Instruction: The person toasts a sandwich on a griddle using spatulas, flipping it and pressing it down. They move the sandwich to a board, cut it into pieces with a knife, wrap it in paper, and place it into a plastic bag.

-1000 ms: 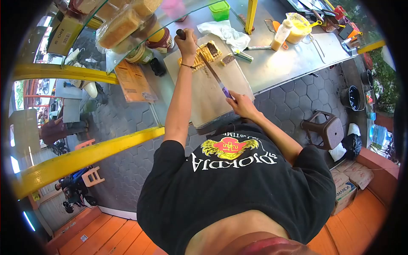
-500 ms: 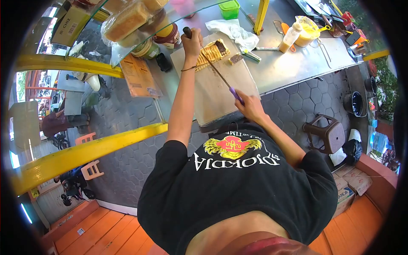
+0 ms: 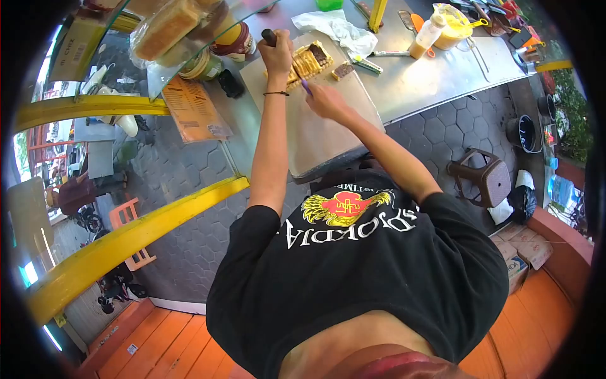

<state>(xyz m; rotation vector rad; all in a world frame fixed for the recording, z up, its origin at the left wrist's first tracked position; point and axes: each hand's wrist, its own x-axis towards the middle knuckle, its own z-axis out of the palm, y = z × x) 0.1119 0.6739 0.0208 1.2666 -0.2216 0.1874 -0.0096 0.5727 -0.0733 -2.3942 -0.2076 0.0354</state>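
Note:
On a pale cutting board [image 3: 341, 136] lies a loaf of toasted bread [image 3: 309, 58] with golden, lined slices and a dark filling showing at its far end. A small cut piece of bread [image 3: 343, 71] rests apart from it on the right. My left hand [image 3: 276, 58] is closed round a black-handled tool [image 3: 269, 36] at the loaf's left side; the tool's lower end is hidden. Close to the loaf's near edge, my right hand [image 3: 328, 102] grips a purple-handled knife [image 3: 306, 86]. Most of its blade is out of sight by the bread and my left hand.
Crumpled white plastic [image 3: 341, 31], a sauce bottle [image 3: 428, 38] and a tub of yellow spread [image 3: 451, 31] stand along the metal counter [image 3: 404, 79]. An orange menu sheet [image 3: 192, 110] is at left, beside a yellow frame bar [image 3: 139, 234]. A brown stool [image 3: 483, 177] is on the right.
My right hand has pushed the knife forward and left, towards my left hand, and less blade shows. My left hand stays at the loaf's left side. The view has shifted slightly.

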